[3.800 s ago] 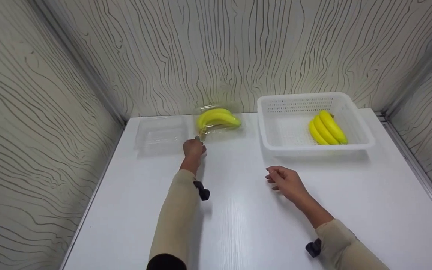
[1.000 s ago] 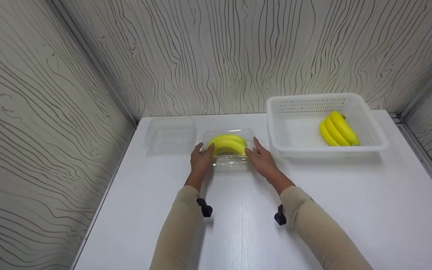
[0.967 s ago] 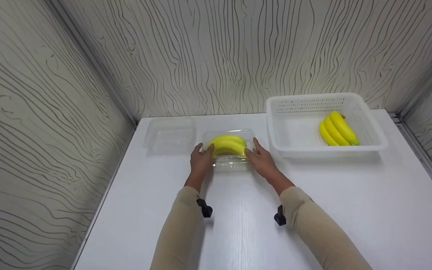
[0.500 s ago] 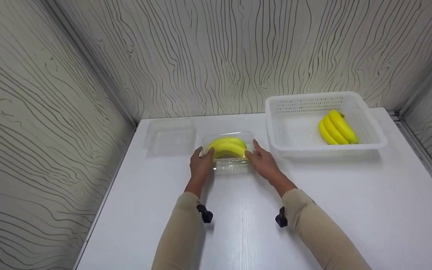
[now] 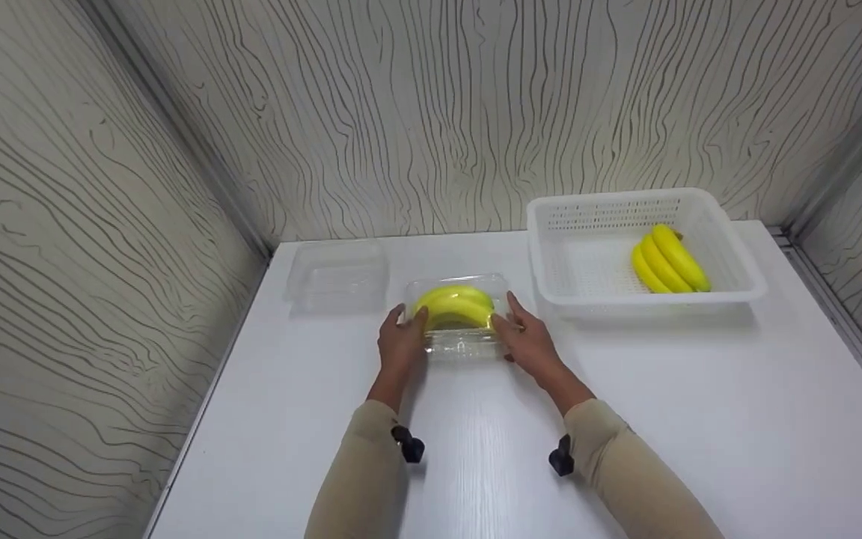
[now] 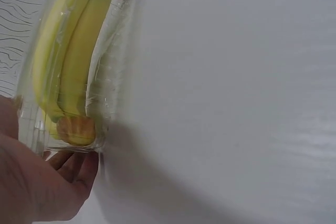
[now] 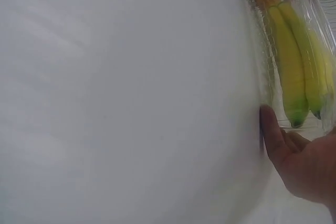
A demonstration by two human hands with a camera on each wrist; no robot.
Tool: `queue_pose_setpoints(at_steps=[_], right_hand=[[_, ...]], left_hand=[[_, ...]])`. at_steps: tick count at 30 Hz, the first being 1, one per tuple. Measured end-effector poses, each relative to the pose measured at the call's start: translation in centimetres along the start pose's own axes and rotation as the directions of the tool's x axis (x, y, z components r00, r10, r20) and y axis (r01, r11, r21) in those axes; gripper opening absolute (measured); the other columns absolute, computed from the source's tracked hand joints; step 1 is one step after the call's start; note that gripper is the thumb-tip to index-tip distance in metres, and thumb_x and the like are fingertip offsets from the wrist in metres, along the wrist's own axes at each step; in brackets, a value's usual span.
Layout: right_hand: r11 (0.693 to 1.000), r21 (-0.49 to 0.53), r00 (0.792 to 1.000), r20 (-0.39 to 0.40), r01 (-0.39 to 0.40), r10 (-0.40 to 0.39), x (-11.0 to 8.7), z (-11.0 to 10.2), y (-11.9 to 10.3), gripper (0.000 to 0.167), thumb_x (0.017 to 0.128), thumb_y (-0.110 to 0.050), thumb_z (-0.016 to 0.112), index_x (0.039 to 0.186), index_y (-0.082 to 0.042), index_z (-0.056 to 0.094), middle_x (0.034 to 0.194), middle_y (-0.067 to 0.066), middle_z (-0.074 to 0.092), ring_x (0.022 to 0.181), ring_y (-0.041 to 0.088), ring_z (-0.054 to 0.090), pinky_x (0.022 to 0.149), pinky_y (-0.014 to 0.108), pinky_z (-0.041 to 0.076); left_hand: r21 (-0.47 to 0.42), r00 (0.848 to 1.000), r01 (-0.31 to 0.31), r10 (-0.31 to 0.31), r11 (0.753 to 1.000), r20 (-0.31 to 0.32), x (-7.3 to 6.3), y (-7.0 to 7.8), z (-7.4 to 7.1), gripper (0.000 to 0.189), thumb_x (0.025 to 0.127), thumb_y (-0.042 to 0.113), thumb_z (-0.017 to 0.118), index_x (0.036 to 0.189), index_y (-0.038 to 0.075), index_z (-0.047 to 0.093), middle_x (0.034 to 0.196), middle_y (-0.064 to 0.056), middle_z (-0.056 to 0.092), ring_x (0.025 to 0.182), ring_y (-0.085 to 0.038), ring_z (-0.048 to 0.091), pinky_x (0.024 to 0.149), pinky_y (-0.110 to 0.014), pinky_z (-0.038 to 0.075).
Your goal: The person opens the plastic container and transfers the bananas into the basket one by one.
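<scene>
A clear plastic clamshell box (image 5: 462, 346) stands mid-table in the head view, with a bunch of yellow bananas (image 5: 455, 301) inside. My left hand (image 5: 399, 343) grips its left end, thumb near the top edge. At the opposite end my right hand (image 5: 530, 343) holds the box the same way. Clear plastic covers the fruit in the left wrist view, where the brown stem end of the bananas (image 6: 76, 129) lies beside my left hand (image 6: 47, 182). In the right wrist view the greenish tips of the bananas (image 7: 299, 103) point toward my right hand (image 7: 302, 163).
Another clear plastic box (image 5: 337, 273) sits at the back left of the white table (image 5: 476, 479). At the back right a white perforated basket (image 5: 644, 299) holds a second banana bunch (image 5: 670, 260). Wood-patterned walls (image 5: 431, 112) enclose the table at the back and sides.
Earlier my left hand was at the box's corner and my right hand held nothing. Since then both hands have taken the box by its ends, and it has come nearer to me.
</scene>
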State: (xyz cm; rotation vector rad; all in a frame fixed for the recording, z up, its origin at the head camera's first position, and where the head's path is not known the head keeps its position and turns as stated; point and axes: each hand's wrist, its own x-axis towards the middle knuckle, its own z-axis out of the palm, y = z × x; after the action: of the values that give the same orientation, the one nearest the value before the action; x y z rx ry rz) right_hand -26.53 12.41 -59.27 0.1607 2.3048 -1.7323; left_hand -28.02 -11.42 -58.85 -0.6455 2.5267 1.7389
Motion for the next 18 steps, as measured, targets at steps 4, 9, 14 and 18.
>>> queue_pose_setpoints(at_steps=[4,9,14,18], right_hand=[[1.000,0.015,1.000,-0.006,-0.009,0.009,-0.4,0.1,0.1,0.079,0.106,-0.057,0.058,0.171,-0.040,0.017,0.177,0.018,0.029,0.154,0.037,0.046,0.092,0.040,0.064],[0.999,0.048,1.000,-0.016,-0.003,0.004,-0.8,0.0,0.2,0.079,0.105,-0.054,0.060,0.171,-0.039,0.019,0.176,0.021,0.029,0.152,0.039,0.048,0.090,0.040,0.065],[0.999,0.041,1.000,-0.031,-0.002,0.003,-1.2,0.0,0.6,0.078,0.106,-0.056,0.059,0.171,-0.040,0.019,0.177,0.020,0.026,0.149,0.040,0.051,0.089,0.039,0.065],[1.000,0.025,0.999,-0.033,-0.008,0.008,-1.5,0.0,0.9,0.079,0.105,-0.059,0.058,0.171,-0.041,0.018,0.178,0.017,0.026,0.151,0.039,0.049,0.090,0.039,0.065]], left_hand=[[-0.009,1.000,0.007,-0.007,1.000,-0.008,-0.3,-0.1,0.0,0.073,0.102,0.052,0.063,0.162,0.014,0.046,0.158,-0.021,0.057,0.147,-0.039,0.055,0.122,-0.054,0.047],[-0.019,1.000,-0.009,0.009,1.000,-0.012,-0.8,-0.3,0.0,0.073,0.102,0.052,0.063,0.161,0.014,0.047,0.155,-0.022,0.059,0.142,-0.039,0.060,0.117,-0.054,0.050],[-0.018,1.000,-0.011,0.011,1.000,-0.017,-1.2,-0.6,0.2,0.073,0.101,0.053,0.065,0.160,0.014,0.048,0.152,-0.022,0.062,0.137,-0.038,0.063,0.114,-0.054,0.053],[-0.009,0.999,-0.012,0.012,1.000,-0.030,-1.5,-0.8,0.3,0.072,0.100,0.054,0.066,0.159,0.015,0.050,0.151,-0.022,0.063,0.137,-0.038,0.063,0.114,-0.053,0.053]])
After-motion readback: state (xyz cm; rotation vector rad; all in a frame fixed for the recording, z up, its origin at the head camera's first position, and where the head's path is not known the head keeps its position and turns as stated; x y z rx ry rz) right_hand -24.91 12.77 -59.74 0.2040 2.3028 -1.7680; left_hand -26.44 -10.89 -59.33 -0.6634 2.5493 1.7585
